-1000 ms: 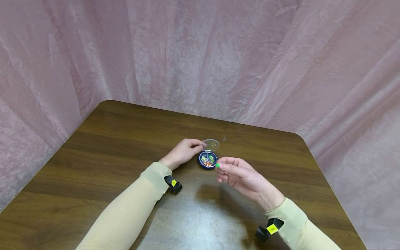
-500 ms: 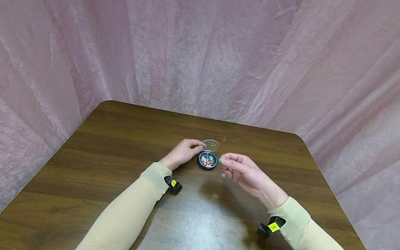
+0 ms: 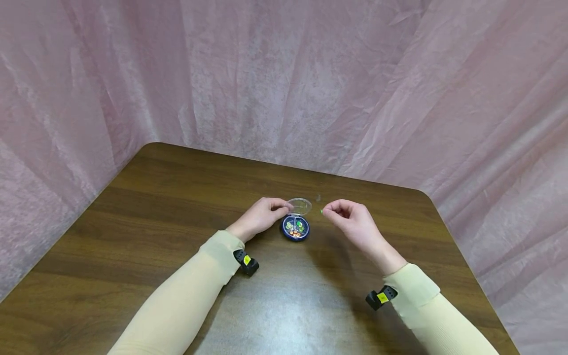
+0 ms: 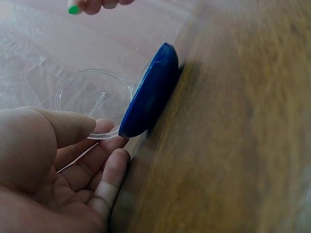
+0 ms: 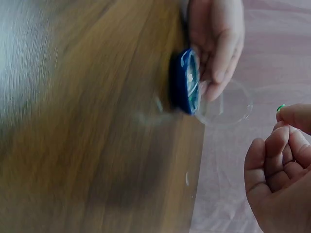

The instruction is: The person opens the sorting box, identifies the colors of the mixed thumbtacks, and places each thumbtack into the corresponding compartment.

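A round blue pill case (image 3: 295, 239) sits on the table with its clear lid (image 3: 300, 206) raised. Dividers split its inside; pale and green pieces lie in the upper compartments and orange pieces (image 3: 295, 233) in the lower one. My left hand (image 3: 261, 216) pinches the lid's left edge between thumb and fingers, as the left wrist view shows. To the right of the lid, my right hand (image 3: 357, 224) is held above the table, pinching a small green disc (image 3: 321, 211) at its fingertips. The disc is seen edge-on in the right wrist view, apart from the case.
The brown wooden table (image 3: 177, 187) has rounded far corners. Pink curtains (image 3: 284, 88) hang behind and beside it. A small clear scrap (image 3: 318, 197) lies on the tabletop behind the case, near the right hand's fingertips.
My right hand has moved away from the case, up and to the right, with the green disc, which has turned edge-on. The left hand, lid and case have stayed put.
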A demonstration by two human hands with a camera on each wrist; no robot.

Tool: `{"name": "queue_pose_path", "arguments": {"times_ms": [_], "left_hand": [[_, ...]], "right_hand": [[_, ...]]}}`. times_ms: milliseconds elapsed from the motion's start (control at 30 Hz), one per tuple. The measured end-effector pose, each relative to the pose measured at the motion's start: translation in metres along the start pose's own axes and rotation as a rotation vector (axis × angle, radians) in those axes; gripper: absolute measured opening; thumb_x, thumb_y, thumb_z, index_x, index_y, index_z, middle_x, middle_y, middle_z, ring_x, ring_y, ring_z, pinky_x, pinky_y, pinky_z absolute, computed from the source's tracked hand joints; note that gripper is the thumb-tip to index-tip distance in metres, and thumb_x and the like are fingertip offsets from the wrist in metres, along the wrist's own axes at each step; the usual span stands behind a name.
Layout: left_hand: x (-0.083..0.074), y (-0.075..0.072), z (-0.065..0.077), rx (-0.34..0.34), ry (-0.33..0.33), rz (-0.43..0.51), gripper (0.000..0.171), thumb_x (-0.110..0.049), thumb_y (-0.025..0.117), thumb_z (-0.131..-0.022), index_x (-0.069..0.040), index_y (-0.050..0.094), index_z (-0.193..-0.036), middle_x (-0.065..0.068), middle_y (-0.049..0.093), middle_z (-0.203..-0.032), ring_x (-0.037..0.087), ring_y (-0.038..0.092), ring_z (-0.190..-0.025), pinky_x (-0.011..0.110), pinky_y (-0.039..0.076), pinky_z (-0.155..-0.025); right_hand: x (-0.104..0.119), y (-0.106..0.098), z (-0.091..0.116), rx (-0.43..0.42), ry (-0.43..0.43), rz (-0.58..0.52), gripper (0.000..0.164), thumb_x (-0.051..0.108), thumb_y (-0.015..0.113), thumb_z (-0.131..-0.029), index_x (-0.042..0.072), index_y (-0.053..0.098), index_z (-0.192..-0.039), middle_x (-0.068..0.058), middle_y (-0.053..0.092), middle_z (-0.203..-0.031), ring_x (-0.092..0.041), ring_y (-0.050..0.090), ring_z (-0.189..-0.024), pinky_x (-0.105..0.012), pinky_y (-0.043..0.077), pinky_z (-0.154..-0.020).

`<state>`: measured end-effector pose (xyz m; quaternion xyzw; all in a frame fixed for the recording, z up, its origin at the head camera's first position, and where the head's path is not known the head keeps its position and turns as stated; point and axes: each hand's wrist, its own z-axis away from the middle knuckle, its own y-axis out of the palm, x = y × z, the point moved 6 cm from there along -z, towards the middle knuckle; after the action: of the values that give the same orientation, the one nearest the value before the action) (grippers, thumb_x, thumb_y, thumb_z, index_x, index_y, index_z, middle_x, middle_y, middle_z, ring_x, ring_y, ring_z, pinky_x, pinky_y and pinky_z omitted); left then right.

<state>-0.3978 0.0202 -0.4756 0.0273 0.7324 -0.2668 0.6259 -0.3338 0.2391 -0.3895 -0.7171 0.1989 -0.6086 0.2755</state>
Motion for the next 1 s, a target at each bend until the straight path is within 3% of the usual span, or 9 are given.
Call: {"name": "queue_pose_path", "arguments": {"times_ms": [200,633,1000], "left_hand": [[0.000,-0.001,0.001,0.004,-0.012,0.009,0.029,-0.029,0.060,-0.100,-0.014,0.073,-0.121,-0.008,0.067,-0.118,0.013,0.055,-0.121,0.034,0.038,-0.104],[-0.002,0.000,0.001,0.002,0.005,-0.010,0.028,-0.028,0.059,-0.101,-0.015,0.073,-0.121,-0.009,0.067,-0.119,0.012,0.056,-0.121,0.034,0.038,-0.104],[-0.001,-0.001,0.000,0.003,0.009,-0.016,0.028,-0.028,0.059,-0.101,-0.015,0.073,-0.121,-0.010,0.068,-0.118,0.010,0.056,-0.120,0.032,0.039,-0.104]], "right_hand": [[-0.004,0.002,-0.010,-0.021,-0.056,0.184,0.016,0.038,0.068,-0.093,0.022,0.071,-0.098,-0.003,0.068,-0.086,-0.018,0.053,-0.071,-0.032,0.044,-0.062],[-0.010,0.027,-0.020,0.041,-0.106,0.270,0.009,0.030,0.070,-0.092,0.022,0.072,-0.094,0.009,0.066,-0.085,-0.013,0.058,-0.079,-0.030,0.048,-0.071],[-0.010,0.050,-0.023,0.042,-0.216,0.476,0.005,0.027,0.071,-0.090,0.026,0.072,-0.084,0.014,0.059,-0.078,-0.007,0.054,-0.070,-0.029,0.044,-0.066]]}}
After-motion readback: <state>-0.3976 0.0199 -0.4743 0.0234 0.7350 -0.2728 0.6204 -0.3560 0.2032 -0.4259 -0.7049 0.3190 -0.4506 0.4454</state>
